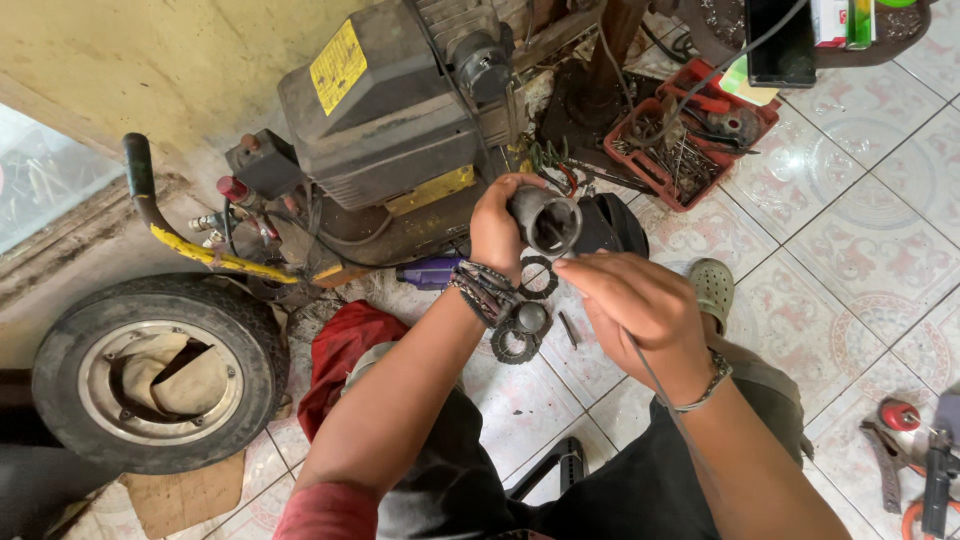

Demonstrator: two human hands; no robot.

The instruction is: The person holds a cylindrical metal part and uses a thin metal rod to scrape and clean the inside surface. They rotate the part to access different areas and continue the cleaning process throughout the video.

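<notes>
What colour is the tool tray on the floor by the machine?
Red; the tool tray shows in the head view, behind the hollow metal part in the left hand.

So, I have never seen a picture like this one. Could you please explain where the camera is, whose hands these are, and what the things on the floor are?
The camera sits on the person's head and looks down, so both forearms belong to that one person, who sits low over a patterned tiled floor. The left hand grips a short grey metal tube, its open end facing up toward the camera. The right hand pinches a thin wire close to the tube's mouth. On the floor below the hands lie small dark ring-shaped parts. Behind them stands a dirty grey and yellow machine; it may be an air compressor. At left lies a small wheel with a tyre, with a red cloth beside it. A red tray of tools sits at the upper right.
</notes>
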